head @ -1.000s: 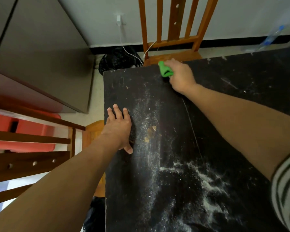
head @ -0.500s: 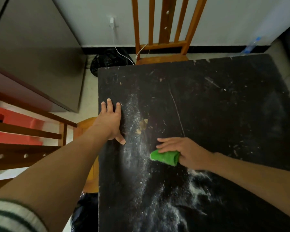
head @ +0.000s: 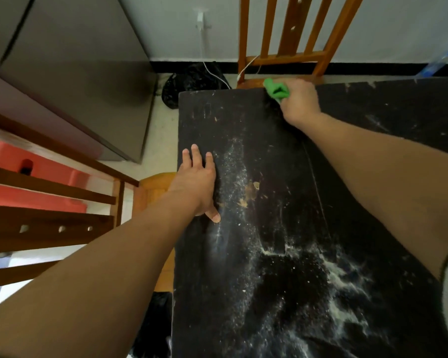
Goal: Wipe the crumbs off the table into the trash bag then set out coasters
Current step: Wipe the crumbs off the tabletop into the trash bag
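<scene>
White crumbs [head: 334, 275] smeared the near desk [head: 199, 293], wiping step clearly unfinished! Left hand [head: 199, 184] lay flat, fingers straight, beside the left edge. Farther off, right hand [head: 299, 100] clutched the green cloth [head: 276, 90] at the far edge, well apart from the crumbs; next sweep, I reckoned, needed pulling through them.

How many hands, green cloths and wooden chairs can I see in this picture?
Hands: 2, left hand and right hand
Green cloth: 1
Wooden chairs: 2, far chair and side chair
Total: 5
</scene>
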`<move>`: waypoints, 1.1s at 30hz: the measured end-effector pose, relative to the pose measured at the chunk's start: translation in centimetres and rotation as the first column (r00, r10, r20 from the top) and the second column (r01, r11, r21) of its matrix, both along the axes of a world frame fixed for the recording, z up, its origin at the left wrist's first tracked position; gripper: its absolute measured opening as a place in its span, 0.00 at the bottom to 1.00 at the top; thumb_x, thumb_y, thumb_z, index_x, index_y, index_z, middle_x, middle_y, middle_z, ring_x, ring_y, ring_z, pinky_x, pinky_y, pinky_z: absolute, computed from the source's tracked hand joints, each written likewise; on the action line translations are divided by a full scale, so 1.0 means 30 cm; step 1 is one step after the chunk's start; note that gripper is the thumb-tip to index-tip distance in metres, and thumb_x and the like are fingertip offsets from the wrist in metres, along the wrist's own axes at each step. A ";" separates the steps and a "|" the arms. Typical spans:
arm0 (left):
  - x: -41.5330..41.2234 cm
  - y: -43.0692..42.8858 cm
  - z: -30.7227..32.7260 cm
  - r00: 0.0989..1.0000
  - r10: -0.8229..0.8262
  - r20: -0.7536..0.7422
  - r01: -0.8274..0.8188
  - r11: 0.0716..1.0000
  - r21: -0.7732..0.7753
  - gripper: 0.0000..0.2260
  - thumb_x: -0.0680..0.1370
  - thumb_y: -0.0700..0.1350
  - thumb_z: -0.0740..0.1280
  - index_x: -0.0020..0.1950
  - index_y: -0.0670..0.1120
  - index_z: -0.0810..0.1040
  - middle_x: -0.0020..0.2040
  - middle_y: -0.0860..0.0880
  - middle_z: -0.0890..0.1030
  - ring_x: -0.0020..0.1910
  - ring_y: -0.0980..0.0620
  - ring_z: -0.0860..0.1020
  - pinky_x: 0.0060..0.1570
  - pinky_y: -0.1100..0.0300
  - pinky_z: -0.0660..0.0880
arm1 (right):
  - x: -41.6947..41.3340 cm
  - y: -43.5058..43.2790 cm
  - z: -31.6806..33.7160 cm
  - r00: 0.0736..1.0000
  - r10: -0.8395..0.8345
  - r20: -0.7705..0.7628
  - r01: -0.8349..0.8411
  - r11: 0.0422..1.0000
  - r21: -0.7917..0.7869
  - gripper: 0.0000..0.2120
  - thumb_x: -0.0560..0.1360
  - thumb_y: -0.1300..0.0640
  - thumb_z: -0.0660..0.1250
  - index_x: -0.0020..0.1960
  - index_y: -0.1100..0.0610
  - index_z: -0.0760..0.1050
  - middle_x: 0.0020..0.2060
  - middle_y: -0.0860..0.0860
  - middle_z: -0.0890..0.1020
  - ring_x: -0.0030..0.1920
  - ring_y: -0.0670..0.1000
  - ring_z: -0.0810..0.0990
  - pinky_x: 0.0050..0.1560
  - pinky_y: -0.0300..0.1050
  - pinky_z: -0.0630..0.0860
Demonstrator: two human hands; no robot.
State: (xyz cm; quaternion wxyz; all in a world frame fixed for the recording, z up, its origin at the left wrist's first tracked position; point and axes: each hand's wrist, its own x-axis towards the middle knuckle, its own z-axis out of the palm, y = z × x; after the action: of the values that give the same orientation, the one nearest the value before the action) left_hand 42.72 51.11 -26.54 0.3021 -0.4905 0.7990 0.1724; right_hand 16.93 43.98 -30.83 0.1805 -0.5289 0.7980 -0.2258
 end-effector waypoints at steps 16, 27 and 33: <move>0.209 0.200 -0.045 0.670 0.534 -0.516 -0.613 0.790 0.021 0.29 0.79 0.62 0.58 0.74 0.45 0.64 0.71 0.41 0.69 0.68 0.42 0.68 0.67 0.47 0.68 | 0.087 0.657 0.102 0.712 0.685 0.153 -0.702 0.687 0.187 0.31 0.66 0.75 0.61 0.66 0.56 0.76 0.67 0.51 0.75 0.70 0.46 0.68 0.73 0.45 0.62; 0.162 0.350 -0.165 0.385 0.762 -0.521 -0.885 0.464 0.024 0.28 0.81 0.62 0.42 0.46 0.47 0.76 0.40 0.46 0.79 0.42 0.44 0.78 0.48 0.48 0.77 | 0.022 0.029 0.022 0.969 -0.232 -0.084 0.229 0.973 -0.044 0.16 0.76 0.65 0.62 0.63 0.58 0.77 0.58 0.58 0.80 0.60 0.60 0.76 0.61 0.51 0.72; 0.167 0.347 -0.183 0.392 0.765 -0.511 -0.889 0.457 0.002 0.30 0.79 0.64 0.39 0.46 0.47 0.76 0.37 0.47 0.79 0.40 0.45 0.79 0.47 0.47 0.78 | 0.257 -0.061 -0.012 0.958 0.287 0.010 -0.285 0.955 -0.077 0.26 0.71 0.73 0.63 0.67 0.58 0.75 0.65 0.58 0.76 0.68 0.57 0.72 0.69 0.43 0.62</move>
State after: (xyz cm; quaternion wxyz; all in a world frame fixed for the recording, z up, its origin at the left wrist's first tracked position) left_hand 47.74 61.52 -32.02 -0.0864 -0.8076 0.5031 0.2952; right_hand 24.64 42.14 -31.20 0.1999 -0.6426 0.7022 -0.2325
